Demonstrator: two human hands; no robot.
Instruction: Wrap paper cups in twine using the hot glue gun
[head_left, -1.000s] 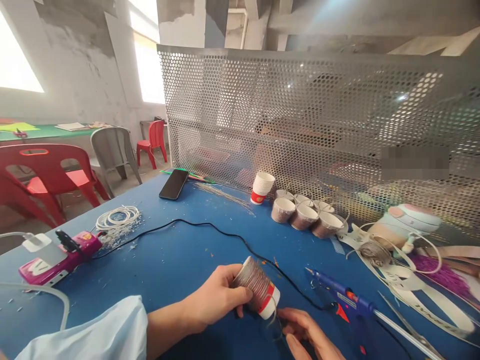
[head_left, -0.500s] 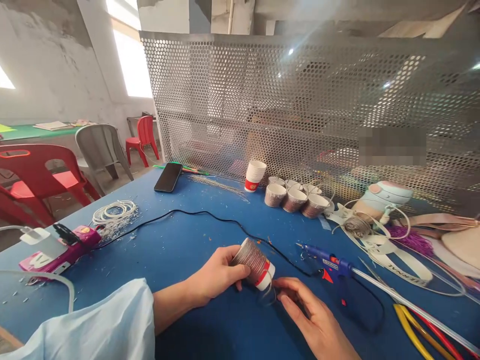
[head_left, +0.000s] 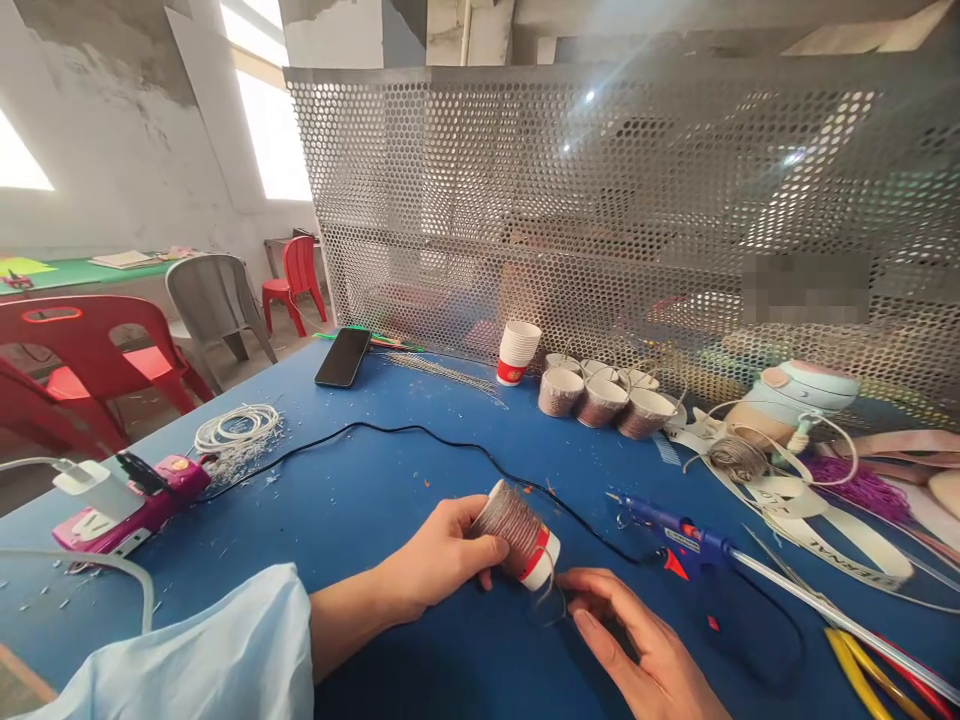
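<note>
My left hand [head_left: 442,560] is closed around a paper cup [head_left: 541,560], which lies tilted with its red and white end toward the lower right. Rows of thin grey-brown cord [head_left: 510,525] wrap most of the cup's side. A loose stretch of that cord loops down off the red band toward my right hand [head_left: 630,640]. My right hand's fingers are curled just right of the cup, with the cord running in at the fingertips. A blue hot glue gun [head_left: 675,530] with a clear glue stick lies to the right.
Several cord-wrapped cups [head_left: 600,398] and a paper cup stack [head_left: 519,352] stand by the perforated metal screen [head_left: 450,200]. A phone [head_left: 343,357], a pink power strip [head_left: 150,510] and a black cable [head_left: 405,428] lie on the blue table. Ribbon [head_left: 840,550] and a twine ball [head_left: 739,458] sit right.
The view has shifted slightly, so everything sits a little differently in the picture. The left hand keeps its hold on the cup, and the right hand stays beside it with the cord.
</note>
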